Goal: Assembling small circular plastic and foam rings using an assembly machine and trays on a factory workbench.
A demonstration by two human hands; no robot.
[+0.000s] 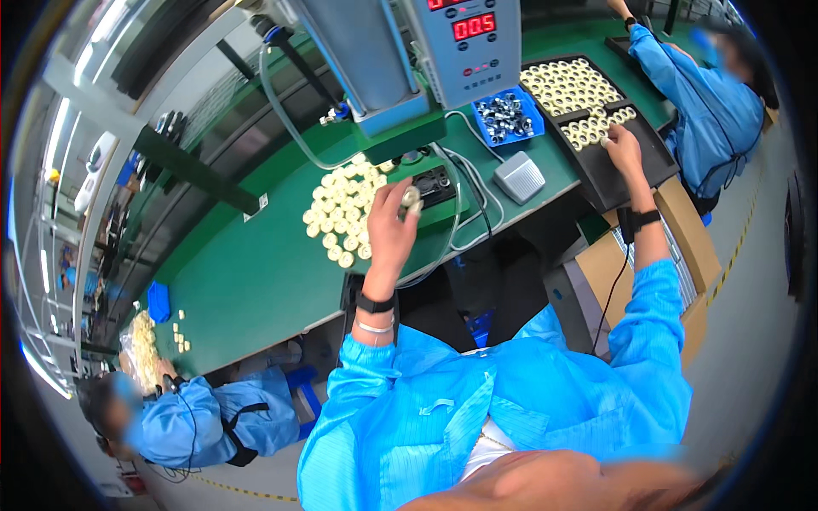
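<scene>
On green table (256,281), beneath press machine (409,60), we pinch one cream ring (411,198) in left hand (390,226), grip clamped, just above black fixture (433,183). Right hand (625,149) rests on ring rows in black tray (630,170), grip state unclear. Loading step seems underway; next move needs ring seated squarely in fixture.

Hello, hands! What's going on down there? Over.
Left hand pinching small cream ring. Right hand on rings in black tray. Nothing in the way.
</scene>
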